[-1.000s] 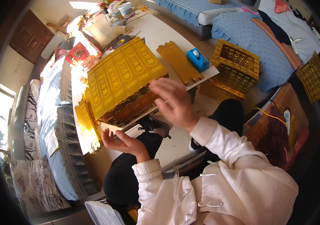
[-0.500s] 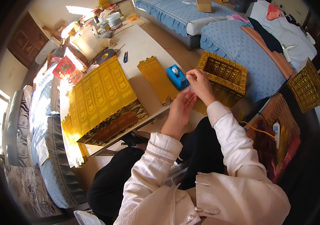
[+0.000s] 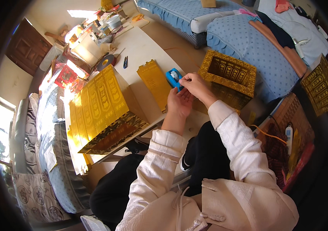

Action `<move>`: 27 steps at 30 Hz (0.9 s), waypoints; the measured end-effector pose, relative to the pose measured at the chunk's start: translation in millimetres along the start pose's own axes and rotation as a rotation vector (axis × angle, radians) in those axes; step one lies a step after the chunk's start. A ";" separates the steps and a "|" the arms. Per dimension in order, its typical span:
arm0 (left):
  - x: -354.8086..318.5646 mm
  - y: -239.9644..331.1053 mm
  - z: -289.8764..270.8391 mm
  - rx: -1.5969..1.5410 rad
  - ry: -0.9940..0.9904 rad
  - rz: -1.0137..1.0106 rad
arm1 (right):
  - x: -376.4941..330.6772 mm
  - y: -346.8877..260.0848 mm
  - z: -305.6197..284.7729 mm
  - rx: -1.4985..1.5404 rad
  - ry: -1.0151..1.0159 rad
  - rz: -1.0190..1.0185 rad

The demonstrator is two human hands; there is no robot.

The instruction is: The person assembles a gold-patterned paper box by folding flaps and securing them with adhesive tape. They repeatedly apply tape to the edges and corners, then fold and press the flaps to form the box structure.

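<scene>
On the table's near right edge, a blue tape dispenser [image 3: 170, 79] stands just beyond my hands. My right hand [image 3: 199, 88] is closed, thumb and fingertips pinched together right over the dispenser's near end. Whatever it pinches, if anything, is too small to make out. Palm up and fingers loosely stretched, my left hand [image 3: 178, 106] lies below the right fingertips and holds nothing visible. Left of the dispenser is a flat gold card panel [image 3: 150, 79]. To the right sits an open-topped gold patterned box [image 3: 245, 90].
A row of gold printed panels forms a large box shape [image 3: 98, 109] on the table [image 3: 127, 48]. Beyond it lie a dark tape roll [image 3: 106, 61] and a small cutter [image 3: 125, 62]. Another gold panel [image 3: 320, 85] stands at the far right, near an orange cable [image 3: 268, 133].
Both hands have shifted slightly left, and the right fingertips have come down to the dispenser's near end. The whole view has turned a little.
</scene>
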State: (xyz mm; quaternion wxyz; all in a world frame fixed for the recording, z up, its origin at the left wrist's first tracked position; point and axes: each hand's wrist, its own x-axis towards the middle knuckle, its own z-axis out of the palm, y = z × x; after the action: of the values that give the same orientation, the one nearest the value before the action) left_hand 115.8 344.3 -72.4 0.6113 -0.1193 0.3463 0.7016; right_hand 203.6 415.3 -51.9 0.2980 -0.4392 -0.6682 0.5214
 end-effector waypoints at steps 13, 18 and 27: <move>10.1 -7.3 -9.2 -0.017 -0.031 0.020 | -176.4 52.0 -66.9 0.507 -0.080 0.086; 7.1 -11.5 1.7 0.047 0.022 0.068 | -183.0 59.5 -62.4 0.505 -0.066 0.076; -4.0 -11.1 7.1 0.129 -0.032 0.125 | -185.7 56.0 -62.2 0.536 -0.032 0.064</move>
State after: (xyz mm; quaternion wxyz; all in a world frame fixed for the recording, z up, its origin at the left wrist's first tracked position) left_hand 128.9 345.8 -68.6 0.5781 -0.0466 0.3878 0.7164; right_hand 353.4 279.6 -77.1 0.3765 -0.3573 -0.4968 0.6956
